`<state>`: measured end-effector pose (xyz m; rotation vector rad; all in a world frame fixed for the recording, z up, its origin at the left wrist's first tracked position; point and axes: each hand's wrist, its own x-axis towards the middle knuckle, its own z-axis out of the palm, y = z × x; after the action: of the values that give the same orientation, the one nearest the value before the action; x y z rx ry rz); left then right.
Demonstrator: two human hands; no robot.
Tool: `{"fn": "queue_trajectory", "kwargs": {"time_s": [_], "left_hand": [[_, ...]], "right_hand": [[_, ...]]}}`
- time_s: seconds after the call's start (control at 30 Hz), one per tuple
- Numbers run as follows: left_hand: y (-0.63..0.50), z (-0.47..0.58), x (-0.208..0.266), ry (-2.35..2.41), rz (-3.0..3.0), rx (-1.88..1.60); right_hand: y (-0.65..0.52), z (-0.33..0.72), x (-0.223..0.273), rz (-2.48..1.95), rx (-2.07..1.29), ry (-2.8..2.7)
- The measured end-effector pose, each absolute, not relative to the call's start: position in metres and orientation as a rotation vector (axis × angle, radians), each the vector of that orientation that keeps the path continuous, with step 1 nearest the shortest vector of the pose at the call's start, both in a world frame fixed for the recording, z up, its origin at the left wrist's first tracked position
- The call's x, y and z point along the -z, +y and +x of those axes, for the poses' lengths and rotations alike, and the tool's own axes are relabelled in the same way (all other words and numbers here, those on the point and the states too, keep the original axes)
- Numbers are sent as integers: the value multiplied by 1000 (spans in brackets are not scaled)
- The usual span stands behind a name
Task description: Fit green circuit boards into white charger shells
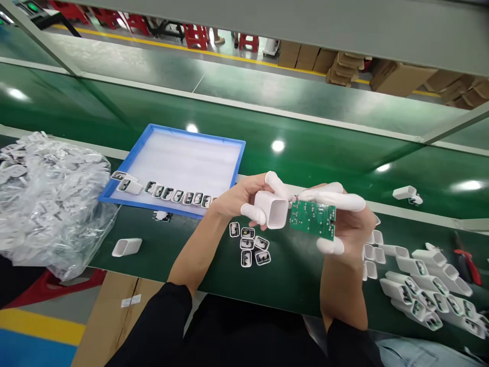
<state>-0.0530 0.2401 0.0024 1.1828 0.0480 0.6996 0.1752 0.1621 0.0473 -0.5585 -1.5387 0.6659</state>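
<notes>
Between the fingers of my left hand (256, 200) is a white plastic housing (277, 213), its open end turned to the right. My right hand (338, 219) grips a green circuit board (312, 219) by its edges, solder side showing. The board's left edge is close to the mouth of the housing; whether they touch I cannot tell. White finger cots cover fingertips on both hands. Below my hands several filled white housings (247, 243) stand on the dark green table, their open ends up.
A blue-rimmed tray (171, 208) holds a row of filled housings. Left of it lies a clear bag (57, 199) of white parts. One housing (127, 247) lies near the front edge. More housings (420, 290) and red-handled pliers (472, 267) lie at the right.
</notes>
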Motion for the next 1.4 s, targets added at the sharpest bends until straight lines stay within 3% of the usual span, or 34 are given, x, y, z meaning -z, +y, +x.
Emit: {"fn": "queue_trajectory", "kwargs": {"time_s": [1.4], "left_hand": [[242,-42,0,150,1201,-751]], "right_hand": [[156,175,-50,-608,-536,-1754]]}}
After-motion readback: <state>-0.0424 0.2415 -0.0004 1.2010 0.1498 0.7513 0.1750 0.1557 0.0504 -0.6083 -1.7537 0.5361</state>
